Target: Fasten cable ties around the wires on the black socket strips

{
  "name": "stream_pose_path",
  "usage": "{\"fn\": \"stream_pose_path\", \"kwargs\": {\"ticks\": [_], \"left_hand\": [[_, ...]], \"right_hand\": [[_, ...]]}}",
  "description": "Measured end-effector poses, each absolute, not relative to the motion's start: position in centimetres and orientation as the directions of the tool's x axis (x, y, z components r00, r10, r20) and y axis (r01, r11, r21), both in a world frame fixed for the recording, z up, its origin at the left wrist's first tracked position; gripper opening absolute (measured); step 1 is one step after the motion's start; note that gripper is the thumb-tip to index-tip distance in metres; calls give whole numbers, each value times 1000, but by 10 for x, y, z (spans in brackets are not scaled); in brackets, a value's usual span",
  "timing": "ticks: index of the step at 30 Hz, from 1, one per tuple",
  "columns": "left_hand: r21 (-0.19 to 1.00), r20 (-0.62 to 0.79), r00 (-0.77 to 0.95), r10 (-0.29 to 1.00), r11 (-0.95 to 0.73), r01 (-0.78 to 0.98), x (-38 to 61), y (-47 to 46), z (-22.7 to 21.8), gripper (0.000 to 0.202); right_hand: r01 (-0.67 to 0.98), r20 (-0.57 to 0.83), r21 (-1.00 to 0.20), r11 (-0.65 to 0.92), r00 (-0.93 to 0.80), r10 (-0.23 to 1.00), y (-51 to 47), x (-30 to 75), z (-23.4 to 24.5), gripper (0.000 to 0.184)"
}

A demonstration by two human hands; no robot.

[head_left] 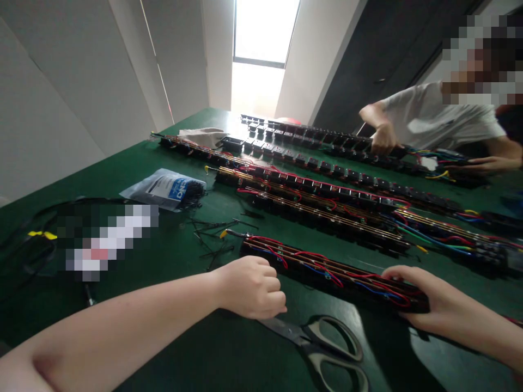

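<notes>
A long black strip module [322,272] with red and blue wires and gold-coloured rods lies slanted across the green table. My right hand [425,299] is wrapped around its right end, thumb on top. At the module's near left side, my left hand [254,287] is closed with its fingers curled in; whatever they hold, if anything, is hidden. Just below that hand lie scissors [310,340], blade tips partly covered by it and handles toward me. A yellow-tipped lead [224,233] sticks out from the module's left end.
Several similar wired modules [318,204] lie beyond on the green table [171,348]. Loose black cable ties [212,237] are scattered beside a plastic bag [169,188]. Coiled black cable [36,239] sits at left. Across the table, a co-worker's hand [384,139] rests on another module.
</notes>
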State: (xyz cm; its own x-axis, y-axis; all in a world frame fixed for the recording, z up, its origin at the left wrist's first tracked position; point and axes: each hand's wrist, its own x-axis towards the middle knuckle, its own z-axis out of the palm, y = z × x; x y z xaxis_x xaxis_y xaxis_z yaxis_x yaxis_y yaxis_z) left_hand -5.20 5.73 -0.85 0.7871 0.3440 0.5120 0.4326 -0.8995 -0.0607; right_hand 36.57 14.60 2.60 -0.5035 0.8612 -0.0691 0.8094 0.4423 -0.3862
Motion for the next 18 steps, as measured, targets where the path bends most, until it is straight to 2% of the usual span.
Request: {"fn": "stream_pose_path", "kwargs": {"ticks": [2, 5, 7, 9, 11, 14, 18], "left_hand": [[-83, 504, 793, 340, -896, 437, -52, 57, -8, 33], [-73, 480, 801, 357, -894, 442, -53, 57, -9, 33], [-51, 458, 807, 373, -895, 443, -53, 57, -10, 34], [-36, 448, 810, 379, -897, 440, -53, 57, -10, 34], [-27, 449, 809, 378, -900, 436, -53, 57, -10, 34], [-19, 455, 803, 385, -897, 441, -54, 57, -10, 34], [-15, 462, 781, 420, -877, 481, -55, 58, -8, 35]], "right_hand": [[826, -112, -394, 404, -479, 871, 146, 370, 18, 50], [844, -158, -377, 383, -466, 871, 143, 372, 10, 42], [836, -109, -350, 422, -484, 868, 139, 368, 9, 40], [846, -100, -294, 444, -490, 866, 136, 358, 11, 46], [875, -79, -197, 442, -463, 883, 132, 341, 15, 60], [885, -140, -73, 459, -465, 874, 124, 308, 21, 73], [835, -149, -35, 549, -547, 823, 117, 257, 26, 74]]}}
